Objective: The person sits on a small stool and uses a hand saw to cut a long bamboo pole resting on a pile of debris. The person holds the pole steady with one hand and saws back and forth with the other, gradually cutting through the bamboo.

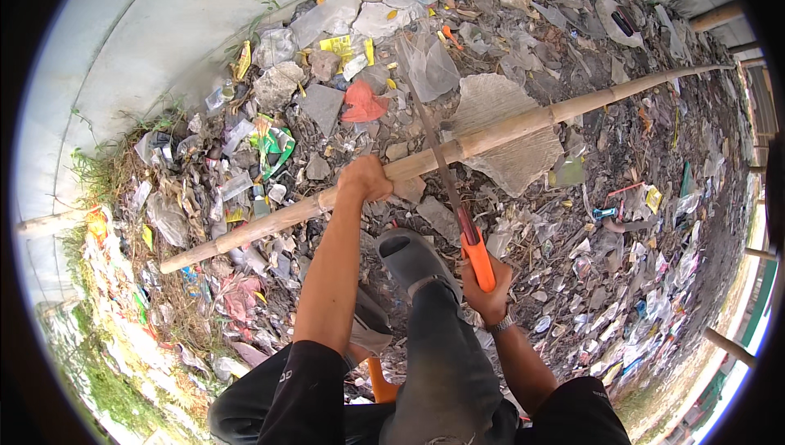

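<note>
A long bamboo pole (507, 132) lies slantwise across the ground, its near end at the left and its far end at the upper right. My left hand (365, 178) is wrapped round it near the middle. In my right hand (488, 286) is the orange handle of a hand saw (442, 169). The saw's long, rusty-looking blade crosses the pole just right of my left hand and points away from me. Whether its teeth sit in a cut I cannot tell. Under the pole, right of the blade, lies a broken concrete slab (500, 130).
Plastic scraps, rubble and dirt cover the ground. A pale wall (106, 77) curves along the left and back. My grey clog (411, 257) rests close to the pole. An orange handle-like thing (381, 381) shows beside my leg. A red plastic scrap (362, 102) lies beyond the pole.
</note>
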{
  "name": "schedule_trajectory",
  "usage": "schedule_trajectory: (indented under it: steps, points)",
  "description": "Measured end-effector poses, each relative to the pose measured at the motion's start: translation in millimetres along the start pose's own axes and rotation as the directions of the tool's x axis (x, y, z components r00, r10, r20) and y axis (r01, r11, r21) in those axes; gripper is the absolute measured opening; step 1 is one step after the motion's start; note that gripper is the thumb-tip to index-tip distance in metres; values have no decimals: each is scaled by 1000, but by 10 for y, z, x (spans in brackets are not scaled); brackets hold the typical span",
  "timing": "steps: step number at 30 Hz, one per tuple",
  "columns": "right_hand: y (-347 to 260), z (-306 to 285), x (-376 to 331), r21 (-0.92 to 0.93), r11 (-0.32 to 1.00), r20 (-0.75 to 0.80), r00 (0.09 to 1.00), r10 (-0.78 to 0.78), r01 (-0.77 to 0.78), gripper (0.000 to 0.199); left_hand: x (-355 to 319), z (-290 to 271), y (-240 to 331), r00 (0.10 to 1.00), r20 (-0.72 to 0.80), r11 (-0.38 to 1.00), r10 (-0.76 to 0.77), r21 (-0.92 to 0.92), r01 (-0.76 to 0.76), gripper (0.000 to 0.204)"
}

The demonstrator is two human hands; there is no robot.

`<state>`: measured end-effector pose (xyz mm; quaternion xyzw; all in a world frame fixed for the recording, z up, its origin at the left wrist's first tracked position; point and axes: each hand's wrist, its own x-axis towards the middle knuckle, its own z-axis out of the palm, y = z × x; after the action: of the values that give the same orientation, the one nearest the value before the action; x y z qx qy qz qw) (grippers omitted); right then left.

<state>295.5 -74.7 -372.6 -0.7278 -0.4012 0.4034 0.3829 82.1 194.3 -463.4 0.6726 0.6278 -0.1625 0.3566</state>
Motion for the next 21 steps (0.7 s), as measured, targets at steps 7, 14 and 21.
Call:
schedule_trajectory:
  steps: [7, 14, 21]
  points:
    - [-244, -489, -786, -109, 994, 68, 997, 28, -21, 17, 42, -178, -8, 988, 155, 1000, -21, 11, 19, 42]
    - [-104, -133, -352, -50, 994, 55, 994, 95, -92, 15, 51, -24, -44, 997, 76, 999, -30, -16, 32, 42]
    - [-128, -436, -734, -97, 993, 22, 998, 64, -62, 10, 61, -118, 32, 988, 151, 1000, -28, 0, 28, 39]
